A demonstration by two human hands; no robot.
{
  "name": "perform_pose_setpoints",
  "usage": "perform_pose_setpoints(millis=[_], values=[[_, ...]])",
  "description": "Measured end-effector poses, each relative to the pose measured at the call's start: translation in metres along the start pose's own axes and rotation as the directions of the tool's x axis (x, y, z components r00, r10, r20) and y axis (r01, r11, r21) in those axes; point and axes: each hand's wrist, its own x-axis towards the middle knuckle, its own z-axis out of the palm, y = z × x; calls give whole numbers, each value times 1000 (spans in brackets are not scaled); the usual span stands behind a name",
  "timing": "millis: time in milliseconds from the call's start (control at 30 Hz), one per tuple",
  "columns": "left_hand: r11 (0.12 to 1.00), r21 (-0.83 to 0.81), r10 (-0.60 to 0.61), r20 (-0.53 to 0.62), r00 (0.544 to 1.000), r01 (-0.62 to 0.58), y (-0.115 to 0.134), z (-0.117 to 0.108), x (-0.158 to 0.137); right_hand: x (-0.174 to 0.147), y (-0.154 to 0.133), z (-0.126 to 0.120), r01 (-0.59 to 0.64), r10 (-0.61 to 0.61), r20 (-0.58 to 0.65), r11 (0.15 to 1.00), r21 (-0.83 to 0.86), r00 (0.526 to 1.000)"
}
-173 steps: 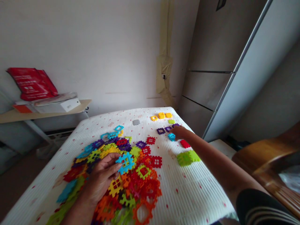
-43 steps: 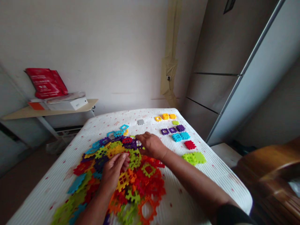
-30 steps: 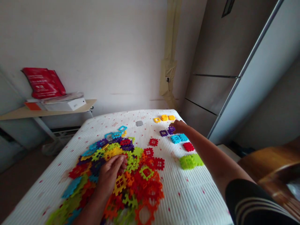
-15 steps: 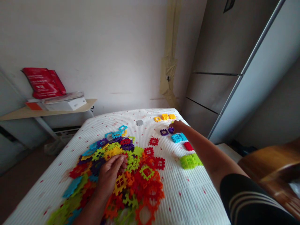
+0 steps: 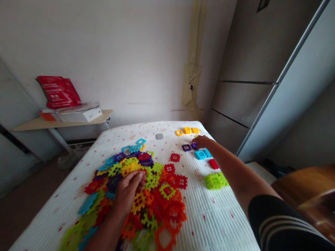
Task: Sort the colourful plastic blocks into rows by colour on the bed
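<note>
Right hand [image 5: 202,141] is stretched over the white dotted cloth [image 5: 222,219], held low toward its far right; its fingertips are partly hidden, so whether they are closed on anything cannot be told. One purple piece [image 5: 194,145] is seen just below the fingers, partly covered, with a purple frame [image 5: 183,147] laid just left of it. Left hand [image 5: 130,183] is curled at the mixed pile [image 5: 157,201] of toothed pieces, thumb bent beside the fingers; whether anything is pinched there cannot be made out.
</note>
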Motion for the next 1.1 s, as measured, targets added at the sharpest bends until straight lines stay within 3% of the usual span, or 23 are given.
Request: perform_pose_setpoints(millis=[133,267,467,567,667,833,1100], values=[[1000,-26,-13,9,1000,13,3,1,-1,0,-1,-9,-1,4,-51,998,63,999],[999,-42,-3,2,1000,3,2,2,0,-1,-24,-27,107,-71,-208,980,168,976],[997,-75,5,-11,1000,-6,-1,3,2,1,-121,-35,343,-216,-354,872,348,910],[998,-68,12,-16,1000,-13,-3,1,3,7,-169,-27,395,-249,-366,824,407,897],[998,-54,17,-15,1000,-18,-3,1,3,13,-200,-19,425,-285,-349,789,443,893],[999,-51,6,-18,1000,-6,0,2,0,16,-219,-11,469,-358,-314,765,442,879],[998,-70,-7,-10,1000,7,1,2,1,14,-222,-5,388,-267,-330,836,387,905]])
